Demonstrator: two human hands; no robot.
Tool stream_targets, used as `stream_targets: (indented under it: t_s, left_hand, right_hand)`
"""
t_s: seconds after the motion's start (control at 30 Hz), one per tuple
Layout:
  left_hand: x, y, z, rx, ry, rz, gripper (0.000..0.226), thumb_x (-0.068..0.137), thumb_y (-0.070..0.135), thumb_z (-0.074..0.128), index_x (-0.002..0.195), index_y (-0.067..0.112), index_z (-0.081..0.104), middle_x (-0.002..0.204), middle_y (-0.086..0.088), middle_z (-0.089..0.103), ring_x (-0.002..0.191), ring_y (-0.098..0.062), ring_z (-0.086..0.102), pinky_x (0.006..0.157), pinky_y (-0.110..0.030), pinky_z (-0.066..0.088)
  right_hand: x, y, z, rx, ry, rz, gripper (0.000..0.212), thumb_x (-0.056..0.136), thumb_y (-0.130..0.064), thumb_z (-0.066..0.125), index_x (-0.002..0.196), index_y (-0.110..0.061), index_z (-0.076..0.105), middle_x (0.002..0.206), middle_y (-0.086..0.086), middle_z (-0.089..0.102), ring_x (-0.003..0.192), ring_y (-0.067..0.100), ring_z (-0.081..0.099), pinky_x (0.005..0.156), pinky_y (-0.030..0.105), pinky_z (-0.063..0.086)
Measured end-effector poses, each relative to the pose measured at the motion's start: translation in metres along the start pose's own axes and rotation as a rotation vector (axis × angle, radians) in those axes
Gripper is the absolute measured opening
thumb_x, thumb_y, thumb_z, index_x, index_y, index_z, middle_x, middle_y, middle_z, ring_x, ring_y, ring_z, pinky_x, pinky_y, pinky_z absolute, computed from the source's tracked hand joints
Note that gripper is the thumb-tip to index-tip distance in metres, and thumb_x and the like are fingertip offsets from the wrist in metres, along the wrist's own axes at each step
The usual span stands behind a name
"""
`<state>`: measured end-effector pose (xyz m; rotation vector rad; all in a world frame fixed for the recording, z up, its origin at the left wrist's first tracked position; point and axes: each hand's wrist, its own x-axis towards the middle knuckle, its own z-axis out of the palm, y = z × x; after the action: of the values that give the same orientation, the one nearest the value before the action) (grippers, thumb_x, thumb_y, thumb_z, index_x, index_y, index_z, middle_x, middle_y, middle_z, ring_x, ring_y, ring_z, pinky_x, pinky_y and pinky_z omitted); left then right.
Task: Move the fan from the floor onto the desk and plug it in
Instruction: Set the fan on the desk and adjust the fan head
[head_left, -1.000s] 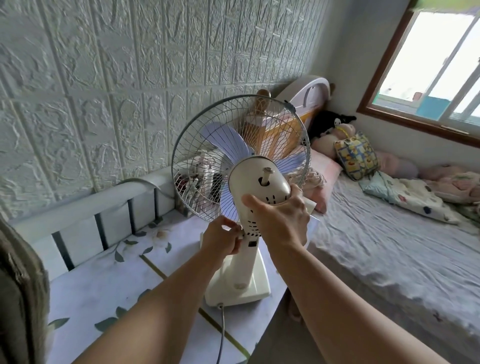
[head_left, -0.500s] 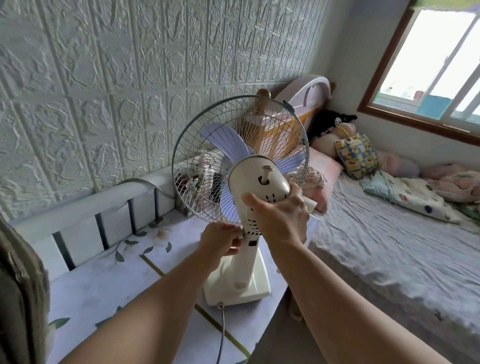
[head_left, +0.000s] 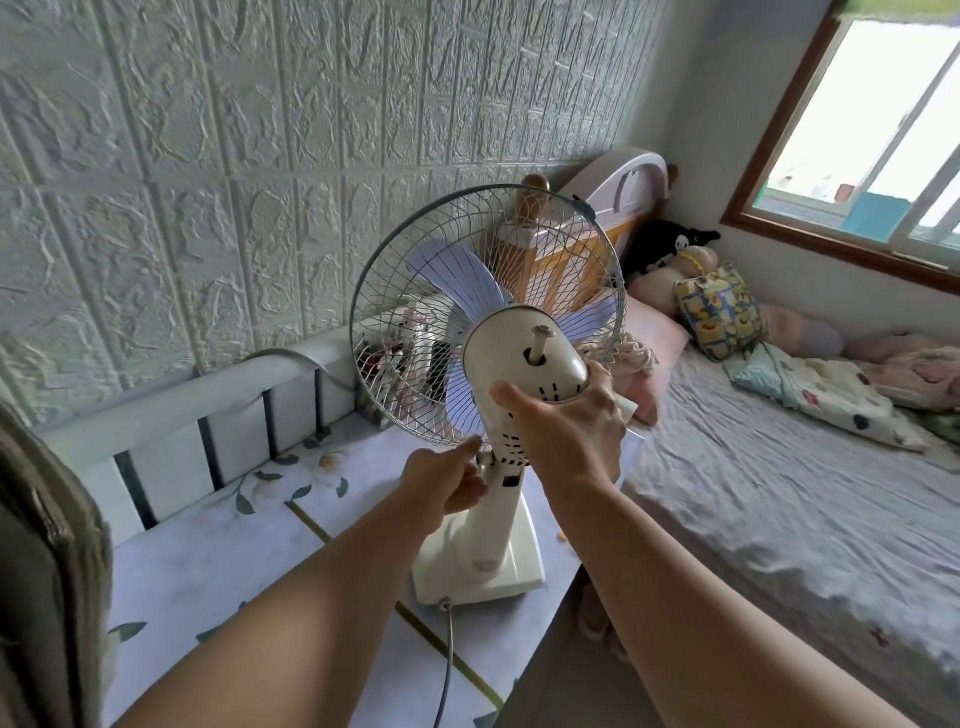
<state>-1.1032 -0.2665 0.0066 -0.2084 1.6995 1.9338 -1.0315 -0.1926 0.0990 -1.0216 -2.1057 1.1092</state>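
A cream table fan (head_left: 519, 358) with pale purple blades and a wire cage stands upright on the desk (head_left: 218, 566), its square base near the desk's right edge. My right hand (head_left: 569, 431) grips the back of the motor housing. My left hand (head_left: 447, 480) holds the neck just below the cage. A grey power cord (head_left: 448, 660) runs from the back of the base down toward me and leaves the frame; its plug is out of sight.
The desk has a floral cover and a white railing (head_left: 171, 415) along the textured wall. Small items (head_left: 395, 353) sit behind the fan cage. A bed (head_left: 779, 499) with pillows and plush toys lies to the right, under a window (head_left: 878, 140).
The fan and both hands have hardly moved. My left hand has slid slightly lower on the neck.
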Motion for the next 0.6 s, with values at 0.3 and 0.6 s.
stream_targets:
  t_s: [0.3,0.6]
  left_hand:
    - [0.008,-0.0093,0.0025,0.505,0.092,0.481,0.024,0.072,0.0,0.064,0.062,0.02,0.057,0.077,-0.008,0.069,0.079,-0.029,0.065,0.077,-0.04,0.056]
    - [0.0077,-0.0017,-0.0004,0.026,-0.082,0.018,0.017,0.075,0.012,0.075,0.073,-0.001,0.064,0.069,-0.014,0.062,0.054,-0.017,0.058,0.055,-0.023,0.057]
  right_hand:
    - [0.0004,0.0015,0.0003,0.007,-0.005,-0.006,0.085,0.05,-0.053,0.073,0.126,-0.029,0.045,0.11,0.003,0.058,0.099,0.024,0.058,0.084,0.043,0.053]
    - [0.0001,-0.0001,0.0016,0.004,-0.001,0.0,0.086,0.048,-0.055,0.072,0.125,-0.03,0.045,0.109,0.002,0.058,0.098,0.024,0.058,0.084,0.044,0.053]
